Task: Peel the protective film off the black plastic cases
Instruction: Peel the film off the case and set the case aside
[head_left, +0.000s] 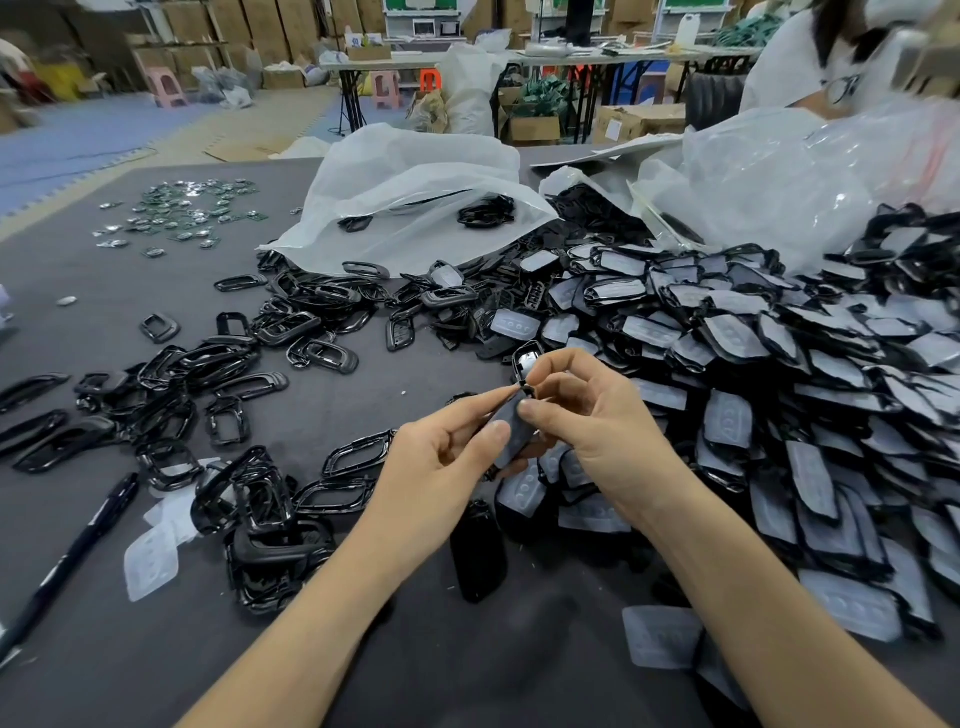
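Nearest me, below both hands, a black shell (478, 551) lies on the grey table (363, 649), with a loose film scrap (660, 644) below and right of the right wrist and another scrap (150, 561) beside a pen (72, 556), well left of the left arm. I have 1 case (523, 388) held up between the 2 hands, above the table. The left hand (441, 467) pinches it, thumb low on its grey film (511, 431) and forefinger reaching to the top end. The right hand (597, 415) is curled in close, its thumb on the film and its forefinger hooked over the top edge. I read this as the start of a peel: the film looks fully stuck down and the fingertips are working for an edge at the top. I cannot tell whether a corner has lifted. Next I would need a nail under that edge, then a firm pinch and a pull down the face while the left hand holds the case steady. Left of the left hand lie bare frames (260, 519); right of the right hand is the heap (779, 389) of filmed cases. Beyond the hands sit white bags (415, 202), green boards (192, 208) far left, and another person (810, 57) far right.
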